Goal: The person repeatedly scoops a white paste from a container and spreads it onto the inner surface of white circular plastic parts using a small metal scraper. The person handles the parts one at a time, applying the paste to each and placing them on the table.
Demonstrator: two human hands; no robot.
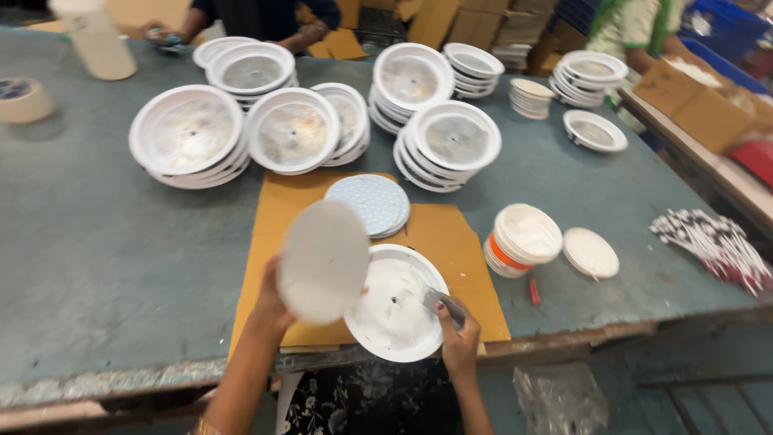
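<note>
Two hands are seen at work: a blurred round white disc (324, 262) is held up by the left hand (274, 300), fingers wrapped behind its edge. A small metal tool (445, 306) is gripped by the right hand (460, 338) over a round white lamp housing (394, 302) lying on brown cardboard (439, 234) on the grey-green surface (121, 258).

assembly workshop, worn workbench (97, 242), stacks of white lamp housings (187, 137), cardboard boxes (692, 101), co-workers alongside
</note>
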